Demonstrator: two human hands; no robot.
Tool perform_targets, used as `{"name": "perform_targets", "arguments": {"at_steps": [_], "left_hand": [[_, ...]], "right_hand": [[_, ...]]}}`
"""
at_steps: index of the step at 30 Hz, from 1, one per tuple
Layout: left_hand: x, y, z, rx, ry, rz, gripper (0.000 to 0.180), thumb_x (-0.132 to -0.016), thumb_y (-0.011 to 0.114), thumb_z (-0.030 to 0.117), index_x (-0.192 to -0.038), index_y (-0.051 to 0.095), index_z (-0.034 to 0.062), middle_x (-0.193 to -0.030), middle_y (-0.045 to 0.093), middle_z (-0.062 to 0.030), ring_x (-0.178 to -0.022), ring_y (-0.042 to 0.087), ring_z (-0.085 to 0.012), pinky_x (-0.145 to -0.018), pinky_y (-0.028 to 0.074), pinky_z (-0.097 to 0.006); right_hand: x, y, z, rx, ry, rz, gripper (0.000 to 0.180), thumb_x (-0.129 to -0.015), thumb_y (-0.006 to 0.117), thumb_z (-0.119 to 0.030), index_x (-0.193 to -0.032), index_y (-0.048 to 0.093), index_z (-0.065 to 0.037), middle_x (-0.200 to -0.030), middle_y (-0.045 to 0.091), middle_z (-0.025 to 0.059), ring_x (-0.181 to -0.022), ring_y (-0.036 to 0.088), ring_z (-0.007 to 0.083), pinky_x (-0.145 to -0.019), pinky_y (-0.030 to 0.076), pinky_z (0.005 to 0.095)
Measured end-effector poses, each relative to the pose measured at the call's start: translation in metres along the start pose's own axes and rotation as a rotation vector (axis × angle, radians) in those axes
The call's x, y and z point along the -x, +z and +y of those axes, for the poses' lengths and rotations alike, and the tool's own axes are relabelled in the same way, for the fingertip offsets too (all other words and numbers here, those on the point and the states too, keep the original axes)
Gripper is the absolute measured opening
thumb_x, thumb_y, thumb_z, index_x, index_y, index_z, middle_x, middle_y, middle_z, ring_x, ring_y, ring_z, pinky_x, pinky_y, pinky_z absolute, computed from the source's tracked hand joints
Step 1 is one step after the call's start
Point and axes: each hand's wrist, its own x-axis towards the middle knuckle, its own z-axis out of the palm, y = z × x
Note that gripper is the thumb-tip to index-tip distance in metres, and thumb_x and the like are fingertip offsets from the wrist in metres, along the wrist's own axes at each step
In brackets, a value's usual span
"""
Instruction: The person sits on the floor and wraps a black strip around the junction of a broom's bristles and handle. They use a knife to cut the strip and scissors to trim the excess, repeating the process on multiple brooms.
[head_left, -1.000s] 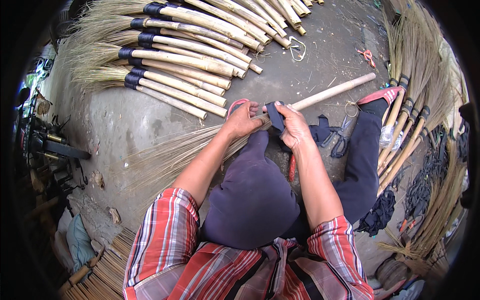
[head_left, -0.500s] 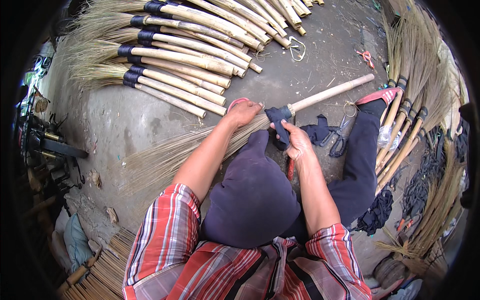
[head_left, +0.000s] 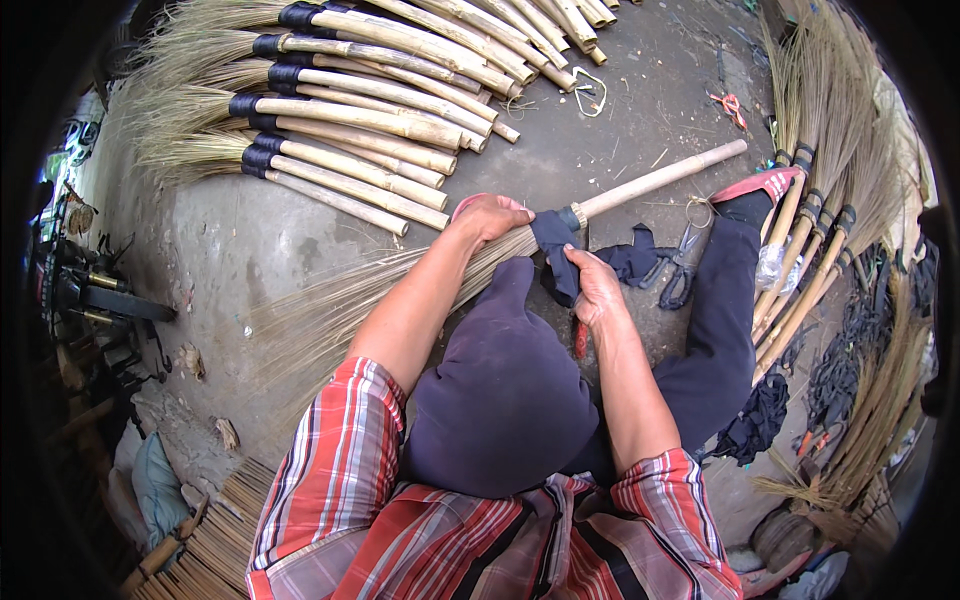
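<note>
A grass broom (head_left: pixel 400 268) with a pale bamboo handle (head_left: pixel 665 178) lies slantwise across my raised knee's far side, bristles to the left. My left hand (head_left: pixel 492 219) is closed round the bristle bundle just left of the neck, its fingertips at the edge of a black cloth strip (head_left: pixel 553 238). That strip is wrapped partly over the neck, and its loose part hangs toward me. Between fingers and thumb, my right hand (head_left: pixel 597 287) pinches the strip just below the neck. Scissors (head_left: pixel 683 262) with dark handles lie to the right, by more black cloth (head_left: pixel 632 258).
Finished brooms (head_left: pixel 360 120) with black-bound necks lie in rows at the far left. More brooms (head_left: pixel 806 222) lean at the right beside my foot. A red-handled tool (head_left: pixel 580 340) is near my right wrist. Black cloth scraps (head_left: pixel 757 420) and bamboo sticks (head_left: pixel 215 545) lie nearer.
My left hand has shifted slightly right, up to the cloth's edge. The strip now lies flatter and wider over the broom's neck, and my right hand still pinches it.
</note>
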Motion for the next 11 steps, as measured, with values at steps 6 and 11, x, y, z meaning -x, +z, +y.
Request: {"name": "perform_targets", "arguments": {"at_steps": [6, 11], "left_hand": [[0.000, 0.006, 0.005, -0.230, 0.040, 0.153, 0.033, -0.087, 0.086, 0.035, -0.098, 0.081, 0.0041, -0.091, 0.079, -0.0080, -0.076, 0.070, -0.0149, -0.071, 0.057, -0.033], [0.003, 0.005, 0.006, -0.250, 0.026, 0.148, 0.038, -0.086, 0.087, 0.042, -0.101, 0.082, 0.0072, -0.093, 0.079, -0.0077, -0.080, 0.071, -0.0164, -0.076, 0.057, -0.035]], "right_hand": [[-0.003, -0.015, 0.008, 0.037, -0.019, 0.052, 0.020, -0.098, 0.076, -0.018, -0.108, 0.070, -0.003, -0.095, 0.074, 0.0044, -0.081, 0.069, 0.0122, -0.071, 0.055, 0.0292], [-0.002, -0.018, 0.016, 0.096, -0.046, -0.009, 0.023, -0.096, 0.080, -0.020, -0.109, 0.071, -0.003, -0.094, 0.074, 0.0038, -0.078, 0.068, 0.0112, -0.069, 0.054, 0.0272]]}}
